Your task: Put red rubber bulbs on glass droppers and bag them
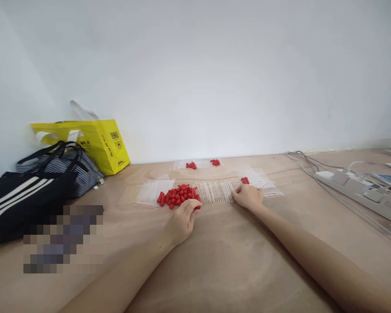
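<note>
My left hand [183, 220] is closed in a pinch, with a small red bulb-shaped piece [197, 208] at its fingertips. It is at the near edge of a pile of similar red pieces [177, 195]. Thin whitish sticks [214, 192] lie side by side in a row between my hands. At the row's right end, my right hand [248, 196] has its fingers drawn together; whatever is in them is hidden. Just beyond that hand lie a couple of red pieces [245, 180] beside clear plastic bags [263, 182].
More clear bags [154, 191] lie left of the pile. Farther back are bags with small red clusters [191, 165]. A yellow bag [112, 148] and a black striped bag [29, 200] stand left. A white power strip [355, 191] with grey cables [329, 180] lies right.
</note>
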Motion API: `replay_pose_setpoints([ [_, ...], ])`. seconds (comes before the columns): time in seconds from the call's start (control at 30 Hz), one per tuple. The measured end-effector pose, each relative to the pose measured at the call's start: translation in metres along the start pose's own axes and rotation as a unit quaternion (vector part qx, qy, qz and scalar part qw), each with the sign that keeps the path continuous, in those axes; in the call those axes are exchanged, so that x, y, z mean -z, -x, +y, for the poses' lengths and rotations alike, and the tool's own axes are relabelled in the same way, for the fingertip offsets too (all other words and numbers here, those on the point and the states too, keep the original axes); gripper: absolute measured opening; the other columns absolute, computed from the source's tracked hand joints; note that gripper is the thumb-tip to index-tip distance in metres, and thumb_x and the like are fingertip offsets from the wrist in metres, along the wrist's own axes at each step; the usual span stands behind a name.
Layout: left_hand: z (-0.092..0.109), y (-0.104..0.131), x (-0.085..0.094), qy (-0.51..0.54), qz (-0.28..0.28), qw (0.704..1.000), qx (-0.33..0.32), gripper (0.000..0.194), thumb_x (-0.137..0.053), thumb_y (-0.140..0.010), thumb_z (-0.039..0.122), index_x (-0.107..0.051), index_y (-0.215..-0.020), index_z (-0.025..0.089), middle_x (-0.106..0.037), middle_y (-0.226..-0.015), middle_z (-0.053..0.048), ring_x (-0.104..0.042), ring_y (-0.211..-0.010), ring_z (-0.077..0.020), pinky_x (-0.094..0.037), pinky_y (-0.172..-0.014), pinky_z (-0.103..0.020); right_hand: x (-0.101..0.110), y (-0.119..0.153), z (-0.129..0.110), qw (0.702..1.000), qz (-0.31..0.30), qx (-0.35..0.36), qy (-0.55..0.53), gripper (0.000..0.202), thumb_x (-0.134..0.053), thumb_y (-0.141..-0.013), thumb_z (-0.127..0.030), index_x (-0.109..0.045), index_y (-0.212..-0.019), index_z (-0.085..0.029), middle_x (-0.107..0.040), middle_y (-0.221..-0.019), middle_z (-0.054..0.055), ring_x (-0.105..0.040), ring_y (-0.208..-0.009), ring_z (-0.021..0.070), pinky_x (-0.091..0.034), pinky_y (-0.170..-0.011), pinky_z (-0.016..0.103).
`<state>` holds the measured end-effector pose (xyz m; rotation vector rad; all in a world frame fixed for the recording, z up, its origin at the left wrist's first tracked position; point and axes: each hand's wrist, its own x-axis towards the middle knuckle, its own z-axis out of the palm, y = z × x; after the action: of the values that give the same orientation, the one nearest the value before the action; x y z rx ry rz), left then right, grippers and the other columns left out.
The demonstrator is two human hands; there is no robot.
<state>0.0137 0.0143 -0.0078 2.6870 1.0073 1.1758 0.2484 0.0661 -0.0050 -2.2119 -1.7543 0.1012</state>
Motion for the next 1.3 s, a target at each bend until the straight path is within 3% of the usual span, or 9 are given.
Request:
replay_pose_setpoints([
  [0.13,0.005,0.006,0.006,0.046,-0.062,0.997,0.008,0.020,-0.032,-0.086,0.013,-0.048,-0.095,0.020,-0.054,-0.092,-0.006,-0.052,-0.088,-0.0150,-0.043,-0.079,-0.028,0.002,0.001,-0.001,1.000,0.004,0.013,0.021,0.027,-0.043,-0.072,-0.029,-0.068,-0.067,-0.019,-0.065,-0.076,0.010,-0.056,-0.082,0.0248,-0.029,-0.078,0.041],
  [0.3,0.004,0.010,0.012,0.035,-0.110,0.992,0.059,0.008,-0.045,-0.081,0.017,-0.051,-0.086,0.019,-0.056,-0.085,-0.004,-0.054,-0.079,-0.0156,-0.045,-0.072,-0.028,0.001,0.001,-0.003,0.999,0.001,0.028,0.045,0.027,-0.043,-0.071,-0.028,-0.067,-0.070,-0.016,-0.064,-0.079,0.013,-0.055,-0.084,0.0265,-0.028,-0.077,0.043],
  [0.43,0.001,0.010,0.009,-0.004,-0.097,0.990,0.100,0.021,-0.054,-0.076,0.022,-0.052,-0.096,0.018,-0.056,-0.092,-0.006,-0.053,-0.087,-0.0189,-0.044,-0.077,-0.033,0.000,0.002,-0.004,0.998,0.014,0.043,0.051,0.027,-0.041,-0.074,-0.026,-0.065,-0.070,-0.013,-0.063,-0.081,0.014,-0.053,-0.087,0.0279,-0.027,-0.076,0.043],
  [0.53,0.000,0.008,0.006,-0.026,-0.097,0.989,0.109,0.015,-0.054,-0.076,0.025,-0.059,-0.089,0.019,-0.056,-0.088,-0.005,-0.053,-0.084,-0.0191,-0.044,-0.076,-0.033,0.001,0.007,-0.004,0.994,0.057,0.088,0.017,0.026,-0.039,-0.078,-0.027,-0.061,-0.074,-0.014,-0.063,-0.083,0.012,-0.050,-0.090,0.0271,-0.027,-0.075,0.041],
  [0.63,0.000,0.007,0.005,-0.043,-0.090,0.988,0.116,0.012,-0.051,-0.078,0.023,-0.062,-0.079,0.020,-0.057,-0.083,-0.004,-0.053,-0.080,-0.0187,-0.043,-0.073,-0.034,0.002,0.020,-0.003,0.969,0.086,0.228,-0.038,0.020,-0.041,-0.081,-0.028,-0.057,-0.078,-0.016,-0.061,-0.085,0.007,-0.048,-0.089,0.0222,-0.027,-0.075,0.036],
  [0.7,0.000,0.007,0.005,-0.046,-0.082,0.989,0.113,0.013,-0.049,-0.079,0.022,-0.061,-0.078,0.020,-0.059,-0.083,-0.004,-0.054,-0.080,-0.0190,-0.042,-0.074,-0.034,0.001,0.030,-0.002,0.939,0.077,0.330,-0.058,0.015,-0.043,-0.081,-0.026,-0.055,-0.079,-0.018,-0.061,-0.084,0.004,-0.047,-0.086,0.0195,-0.025,-0.077,0.035],
  [0.77,-0.001,0.008,0.006,-0.043,-0.068,0.990,0.113,0.012,-0.046,-0.081,0.021,-0.058,-0.081,0.020,-0.060,-0.085,-0.003,-0.054,-0.083,-0.0192,-0.040,-0.076,-0.035,-0.002,0.039,-0.002,0.917,0.065,0.388,-0.064,0.010,-0.046,-0.080,-0.024,-0.054,-0.077,-0.019,-0.060,-0.082,0.003,-0.046,-0.085,0.0186,-0.023,-0.078,0.035],
  [1.03,-0.002,0.009,0.004,-0.066,-0.041,0.991,0.107,0.011,-0.039,-0.085,0.019,-0.050,-0.085,0.021,-0.062,-0.088,0.001,-0.054,-0.088,-0.0162,-0.019,-0.094,-0.044,-0.008,0.049,-0.008,0.907,0.073,0.403,-0.097,0.005,-0.046,-0.080,-0.018,-0.050,-0.076,-0.017,-0.061,-0.077,0.003,-0.048,-0.082,0.0176,-0.018,-0.083,0.039],
  [1.3,-0.005,0.008,0.003,-0.089,-0.022,0.990,0.110,0.016,-0.042,-0.085,0.021,-0.055,-0.093,0.023,-0.065,-0.093,0.000,-0.055,-0.092,-0.0176,-0.016,-0.094,-0.046,-0.009,0.054,-0.011,0.879,0.096,0.448,-0.129,0.011,-0.044,-0.081,-0.014,-0.054,-0.083,-0.019,-0.062,-0.078,0.002,-0.049,-0.079,0.0154,-0.017,-0.085,0.039],
])
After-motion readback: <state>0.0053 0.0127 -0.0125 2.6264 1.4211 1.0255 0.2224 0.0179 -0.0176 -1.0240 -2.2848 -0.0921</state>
